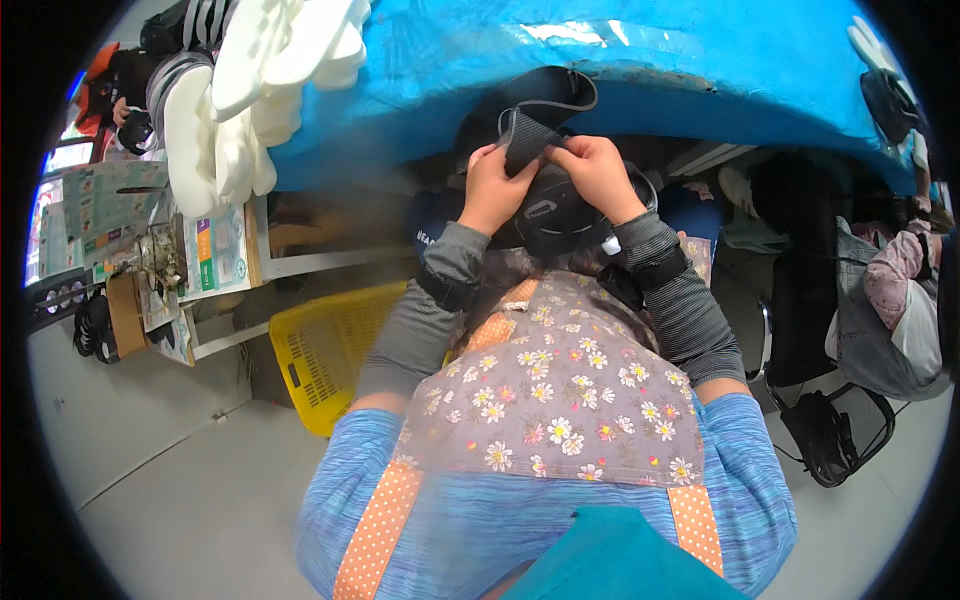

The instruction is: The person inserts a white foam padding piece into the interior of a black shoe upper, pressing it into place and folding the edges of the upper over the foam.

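Note:
My left hand [492, 190] and my right hand [600, 178] are close together in front of me, at the table's near edge. Between them they pinch a black ribbed fabric piece [532, 138] with a pale edge, which looks like part of a shoe upper. Its upper end curls over toward the blue table cover. Beneath my hands, over my lap, lies another black piece [556, 212] with a light printed mark. My fingers partly hide where the two black pieces meet, so I cannot tell whether they are joined.
A blue-covered table [450, 60] spans the far side. White moulded soles [235, 130] are heaped at its left end. A yellow plastic basket [335, 345] stands at my left, near a shelf with printed boards [215, 250]. At right are a black chair [830, 430] and another person's sleeve [895, 275].

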`<state>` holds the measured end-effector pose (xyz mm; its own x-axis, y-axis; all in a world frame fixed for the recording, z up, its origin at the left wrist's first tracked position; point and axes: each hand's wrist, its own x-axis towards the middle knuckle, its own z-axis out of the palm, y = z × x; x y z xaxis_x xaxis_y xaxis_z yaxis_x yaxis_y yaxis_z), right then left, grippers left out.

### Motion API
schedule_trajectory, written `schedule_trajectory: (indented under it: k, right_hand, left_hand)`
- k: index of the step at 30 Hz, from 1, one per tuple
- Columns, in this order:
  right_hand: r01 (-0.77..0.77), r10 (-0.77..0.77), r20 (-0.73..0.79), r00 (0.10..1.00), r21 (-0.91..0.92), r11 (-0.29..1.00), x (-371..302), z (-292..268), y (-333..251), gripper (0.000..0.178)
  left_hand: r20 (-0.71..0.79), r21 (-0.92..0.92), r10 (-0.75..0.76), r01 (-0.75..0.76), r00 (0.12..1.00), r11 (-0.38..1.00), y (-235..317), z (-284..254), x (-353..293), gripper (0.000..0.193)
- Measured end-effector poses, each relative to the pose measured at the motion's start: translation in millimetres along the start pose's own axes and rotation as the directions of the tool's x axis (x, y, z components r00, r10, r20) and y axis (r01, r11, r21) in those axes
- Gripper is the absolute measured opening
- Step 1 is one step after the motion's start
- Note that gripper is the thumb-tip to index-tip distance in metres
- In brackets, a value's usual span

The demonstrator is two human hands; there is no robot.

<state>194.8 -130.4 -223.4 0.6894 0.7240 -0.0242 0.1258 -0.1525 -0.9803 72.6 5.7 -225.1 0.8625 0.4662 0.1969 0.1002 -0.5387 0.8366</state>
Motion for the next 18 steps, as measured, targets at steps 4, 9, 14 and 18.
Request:
schedule_trajectory:
  k: [4,9,14,18]
  right_hand:
    - [0.133,-0.123,-0.097,0.988,0.106,0.985,4,11,-15,0.032]
    - [0.072,-0.082,-0.099,0.992,-0.101,0.992,4,3,7,0.033]
    - [0.034,-0.031,-0.108,0.994,0.023,0.999,-2,12,6,0.031]
    - [0.072,-0.060,-0.088,0.994,0.137,0.988,-6,3,-1,0.026]
  left_hand:
    - [-0.062,-0.091,0.013,-0.018,0.998,0.996,0,-6,5,0.019]
    - [-0.022,-0.020,0.029,-0.030,0.999,0.999,-5,3,6,0.021]
    - [0.016,0.046,0.001,-0.002,1.000,0.999,-8,-1,3,0.024]
    - [-0.025,-0.137,0.021,-0.024,0.999,0.990,25,-11,8,0.022]
